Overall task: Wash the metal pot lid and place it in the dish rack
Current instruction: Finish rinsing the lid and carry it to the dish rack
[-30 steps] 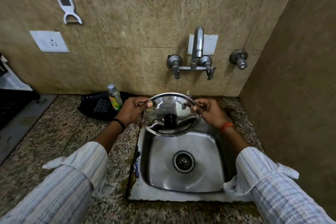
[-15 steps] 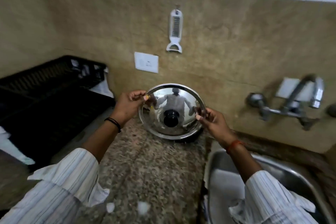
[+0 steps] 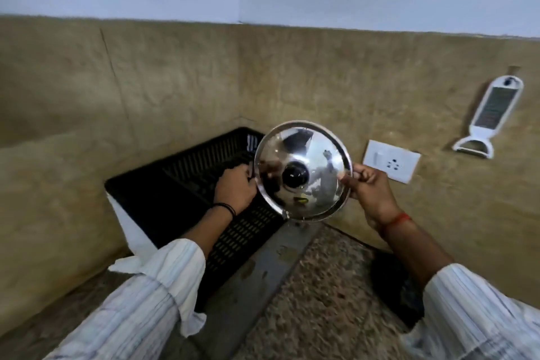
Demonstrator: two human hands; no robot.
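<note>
both hands hold the metal pot lid [image 3: 302, 170] by its rim in the head view: the left hand [image 3: 235, 184] pinches the left edge, the right hand [image 3: 368, 187] the right edge, knob facing the camera. the lid hangs tilted, in the air, above the near right corner of the black dish rack [image 3: 187, 181], which sits in the wall corner. to finish well, i judge it should be carried left and lowered on edge inside the rack, easing both grips off together. the rack's middle looks open; the walls crowd its far sides, and the socket [image 3: 391, 161] sits just right.
</note>
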